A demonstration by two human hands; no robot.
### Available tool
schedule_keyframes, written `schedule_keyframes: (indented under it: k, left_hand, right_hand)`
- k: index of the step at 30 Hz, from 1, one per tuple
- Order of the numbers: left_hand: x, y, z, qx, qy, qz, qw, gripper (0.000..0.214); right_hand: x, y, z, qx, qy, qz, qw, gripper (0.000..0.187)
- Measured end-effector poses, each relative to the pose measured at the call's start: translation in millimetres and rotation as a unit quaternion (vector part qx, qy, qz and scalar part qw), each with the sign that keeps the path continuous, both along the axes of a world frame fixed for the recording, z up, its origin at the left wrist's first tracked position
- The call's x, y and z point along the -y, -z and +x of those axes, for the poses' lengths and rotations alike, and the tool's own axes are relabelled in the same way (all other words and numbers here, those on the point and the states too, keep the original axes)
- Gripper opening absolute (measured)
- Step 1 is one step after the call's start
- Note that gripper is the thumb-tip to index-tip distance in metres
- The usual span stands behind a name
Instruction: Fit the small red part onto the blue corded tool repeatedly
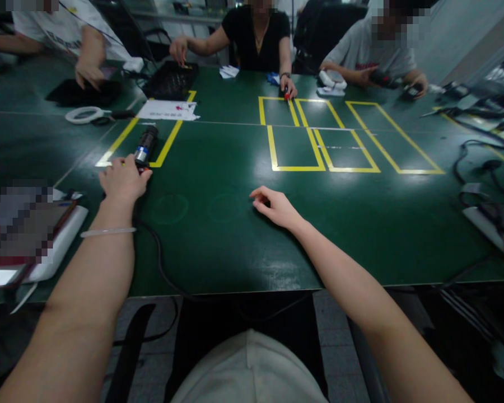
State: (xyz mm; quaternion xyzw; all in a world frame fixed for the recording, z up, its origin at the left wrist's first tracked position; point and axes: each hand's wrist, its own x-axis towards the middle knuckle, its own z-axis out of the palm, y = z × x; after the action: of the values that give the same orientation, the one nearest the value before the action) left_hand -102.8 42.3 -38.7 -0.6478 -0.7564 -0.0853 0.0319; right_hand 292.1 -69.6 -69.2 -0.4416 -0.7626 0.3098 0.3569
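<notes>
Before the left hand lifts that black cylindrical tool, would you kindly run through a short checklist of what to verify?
1. Left hand on the black cylindrical tool: ok, fingers touch its near end.
2. Firm grip closed around it: cannot tell.
3. Black cable free of snags: cannot tell, it runs off the table edge.
4. Right hand empty and apart from the tool: ok.
5. Green table bare between both hands: ok.

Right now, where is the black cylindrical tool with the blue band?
Head view, left side: the black tool lies inside the yellow taped box, its near end under the left hand.
</notes>
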Motion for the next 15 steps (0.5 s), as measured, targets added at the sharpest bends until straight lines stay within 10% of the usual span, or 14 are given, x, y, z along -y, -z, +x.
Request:
schedule_keyframes:
  k: [15]
  left_hand:
    - [2.9,-1.9,-0.7,0.008,0.03,0.015,0.999,0.045]
  right_hand:
    - [0.5,-2.8,-0.3,0.013,-0.005,-0.005,1.0,0.018]
